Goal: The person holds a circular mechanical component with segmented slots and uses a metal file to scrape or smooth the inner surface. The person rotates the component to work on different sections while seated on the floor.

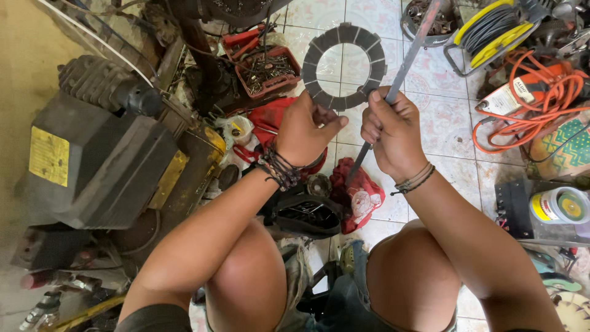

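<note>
L hand (305, 132) grip clamped on lower edge of grey clutch friction plate (344, 66), held up over tiled floor (442, 129) w/ red parts tray (261, 64) behind; R hand (392, 132) grip closed round long metal file (402, 74) touching plate's rim.

Pale square floor tiles (430, 86) with faint pink patterns cover the ground, grimy and strewn with clutter. A dark engine block (98, 160) sits at left, a red parts tray (264, 67) beyond it, an orange cable (528, 104) coiled at right under daylight
</note>
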